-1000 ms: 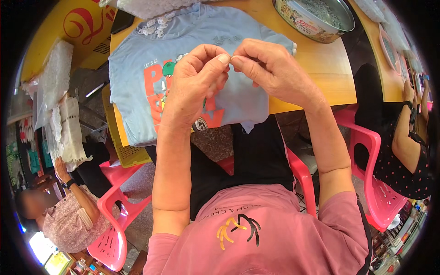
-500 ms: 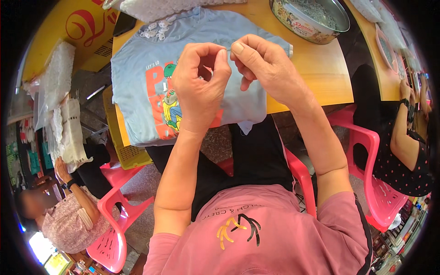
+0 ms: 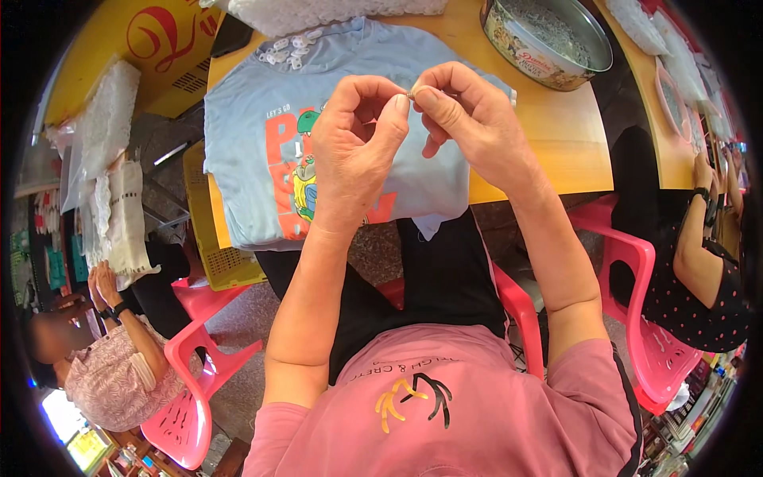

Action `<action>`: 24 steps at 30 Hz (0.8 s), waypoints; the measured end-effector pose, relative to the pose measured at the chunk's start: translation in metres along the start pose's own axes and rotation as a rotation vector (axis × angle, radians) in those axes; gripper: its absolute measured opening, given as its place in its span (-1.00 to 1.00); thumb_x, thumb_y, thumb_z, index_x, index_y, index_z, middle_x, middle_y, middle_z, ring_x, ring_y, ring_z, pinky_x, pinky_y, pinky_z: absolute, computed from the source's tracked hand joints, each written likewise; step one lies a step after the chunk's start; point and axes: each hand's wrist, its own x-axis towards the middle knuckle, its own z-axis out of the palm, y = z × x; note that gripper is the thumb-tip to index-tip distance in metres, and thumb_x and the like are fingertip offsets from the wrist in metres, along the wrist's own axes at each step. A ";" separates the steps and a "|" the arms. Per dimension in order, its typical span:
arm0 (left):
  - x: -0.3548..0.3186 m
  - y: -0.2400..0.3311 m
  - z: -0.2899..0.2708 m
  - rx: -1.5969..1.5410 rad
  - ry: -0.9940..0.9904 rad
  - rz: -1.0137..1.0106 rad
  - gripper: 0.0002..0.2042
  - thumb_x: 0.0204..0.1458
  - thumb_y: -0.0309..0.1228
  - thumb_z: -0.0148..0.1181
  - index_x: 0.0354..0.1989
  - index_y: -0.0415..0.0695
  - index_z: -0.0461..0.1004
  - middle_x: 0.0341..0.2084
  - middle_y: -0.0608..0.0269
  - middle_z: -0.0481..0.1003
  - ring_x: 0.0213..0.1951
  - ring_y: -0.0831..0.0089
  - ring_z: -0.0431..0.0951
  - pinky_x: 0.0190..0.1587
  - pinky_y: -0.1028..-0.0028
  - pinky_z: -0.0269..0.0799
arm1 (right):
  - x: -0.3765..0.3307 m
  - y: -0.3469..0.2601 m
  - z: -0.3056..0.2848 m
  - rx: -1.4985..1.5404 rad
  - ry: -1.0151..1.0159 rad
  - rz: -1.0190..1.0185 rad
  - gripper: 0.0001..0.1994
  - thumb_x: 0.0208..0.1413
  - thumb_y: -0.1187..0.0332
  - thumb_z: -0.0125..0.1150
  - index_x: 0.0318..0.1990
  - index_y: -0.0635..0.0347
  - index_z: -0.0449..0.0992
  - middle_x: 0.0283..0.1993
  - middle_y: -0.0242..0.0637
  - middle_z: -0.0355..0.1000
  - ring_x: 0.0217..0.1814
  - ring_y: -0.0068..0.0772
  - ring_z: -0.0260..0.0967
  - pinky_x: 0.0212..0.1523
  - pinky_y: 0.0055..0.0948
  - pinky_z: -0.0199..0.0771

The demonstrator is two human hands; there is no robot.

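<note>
Above a light-blue printed T-shirt (image 3: 246, 199) spread on the table, my two hands meet fingertip to fingertip. Thumb and forefinger of my left hand (image 3: 359, 147) pinch one end of a tiny metal spring (image 3: 411, 95). The other end is between the thumb and forefinger of my right hand (image 3: 469, 119), whose remaining fingers are curled. Most of the spring is covered by the fingertips. Several small white plastic pieces (image 3: 288, 52) lie in a heap near the shirt's neck, and a single white piece (image 3: 299, 149) lies on its print, left of my left hand.
A round tin (image 3: 528, 60) of tangled grey metal bits stands at the far right of the wooden table (image 3: 568, 143). Bubble wrap (image 3: 334, 12) lies at the far edge. Beside me are a yellow crate (image 3: 226, 262) and pink chairs (image 3: 191, 389); people sit to both sides.
My fingertips keep their pinch and have come slightly closer together around the spring. The whole view has shifted a little. The person at left has moved their hands.
</note>
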 end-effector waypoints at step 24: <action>0.003 0.004 0.000 -0.162 0.020 -0.135 -0.90 0.14 -0.44 0.17 -0.30 -0.22 0.45 -0.58 0.39 0.44 -0.56 0.72 0.39 -0.56 0.69 0.18 | -0.003 -0.002 0.003 -0.343 0.161 -0.278 -0.92 0.13 0.50 0.25 -0.27 0.30 0.49 -0.30 -0.39 0.45 -0.32 -0.64 0.41 -0.42 -0.63 0.48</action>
